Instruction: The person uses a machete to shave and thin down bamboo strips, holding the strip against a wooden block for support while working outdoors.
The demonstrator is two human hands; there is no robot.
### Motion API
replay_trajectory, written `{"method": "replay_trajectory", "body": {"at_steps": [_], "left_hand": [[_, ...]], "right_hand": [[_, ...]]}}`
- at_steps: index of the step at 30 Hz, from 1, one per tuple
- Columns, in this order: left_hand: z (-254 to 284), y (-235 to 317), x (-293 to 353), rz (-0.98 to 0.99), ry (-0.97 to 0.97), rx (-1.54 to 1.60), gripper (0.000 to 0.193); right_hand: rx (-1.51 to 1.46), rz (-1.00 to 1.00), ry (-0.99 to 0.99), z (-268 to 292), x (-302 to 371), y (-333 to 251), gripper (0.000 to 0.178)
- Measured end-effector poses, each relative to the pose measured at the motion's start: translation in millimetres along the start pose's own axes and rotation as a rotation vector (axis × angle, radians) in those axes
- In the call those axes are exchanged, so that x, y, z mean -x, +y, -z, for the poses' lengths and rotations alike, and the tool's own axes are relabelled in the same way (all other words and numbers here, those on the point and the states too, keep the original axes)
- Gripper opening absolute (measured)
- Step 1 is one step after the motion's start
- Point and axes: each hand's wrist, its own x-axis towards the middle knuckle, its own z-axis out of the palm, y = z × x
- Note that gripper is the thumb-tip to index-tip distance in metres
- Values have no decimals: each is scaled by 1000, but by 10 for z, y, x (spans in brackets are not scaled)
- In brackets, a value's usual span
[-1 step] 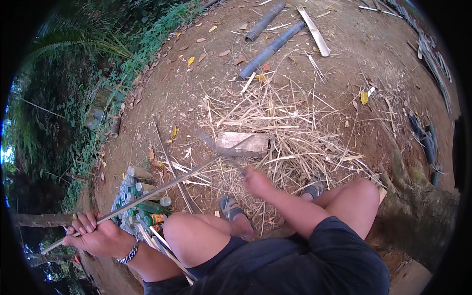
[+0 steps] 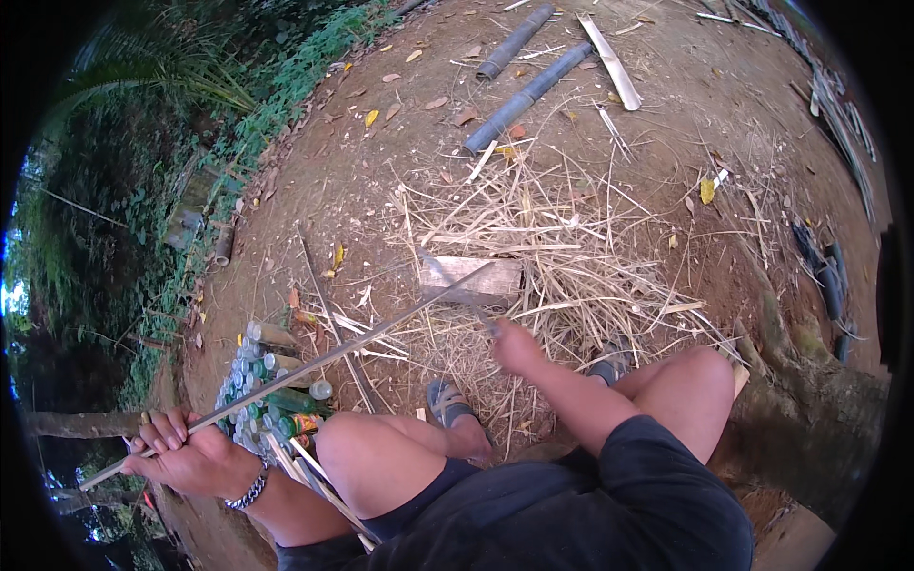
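My left hand [image 2: 195,459], with a chain bracelet at its wrist, is closed around the near end of a long, thin bamboo strip [image 2: 314,366]. The strip slants up and to the right, and its far end lies over a squared wooden block [image 2: 500,280] on the ground. In my right hand [image 2: 517,348] is a knife [image 2: 482,312], gripped by its handle, which the fingers mostly hide. Its long blade points away to the left and crosses the strip at the block's near side. The blade is somewhat blurred, so I cannot tell whether it touches the strip.
Shavings [image 2: 590,276] are heaped around the block. Glass bottles [image 2: 262,376] lie piled beside my left knee, near a loose dark strip [image 2: 333,324]. Bamboo poles [image 2: 528,98] and a split piece [image 2: 609,62] lie farther off. Tree roots [image 2: 790,333] rise at right.
My right hand has shifted slightly to the right with the knife, and the blade looks less blurred. My left hand and the bamboo strip stay in place.
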Motion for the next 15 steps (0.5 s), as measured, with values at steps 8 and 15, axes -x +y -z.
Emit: {"method": "replay_trajectory", "body": {"at_steps": [8, 15], "left_hand": [[341, 34, -256, 26, -107, 60, 49], [253, -60, -322, 64, -2, -35, 52]], "right_hand": [[15, 261, -36, -3, -7, -451, 21], [44, 11, 59, 18, -471, 245, 18]]}}
